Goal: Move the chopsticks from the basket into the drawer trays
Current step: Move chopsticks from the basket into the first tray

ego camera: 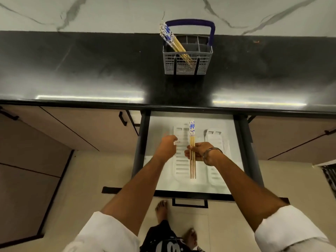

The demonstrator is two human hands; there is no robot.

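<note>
A grey cutlery basket (188,67) with a blue handle stands on the black counter and holds several wooden chopsticks (174,42) with blue-and-white tops, leaning left. Below it the drawer (158,124) is pulled out, with two white slotted trays inside: a left tray (180,166) and a right tray (216,177). My right hand (199,151) is shut on a bunch of chopsticks (192,131), held lengthwise over the left tray's right side. My left hand (167,145) hovers over the left tray's left edge, fingers loosely curled, holding nothing.
Brown cabinet fronts with black handles (122,118) flank the drawer on both sides. The drawer's front edge with its black handle (190,203) is near my bare feet (161,208) on the beige floor. A marble wall rises behind the counter.
</note>
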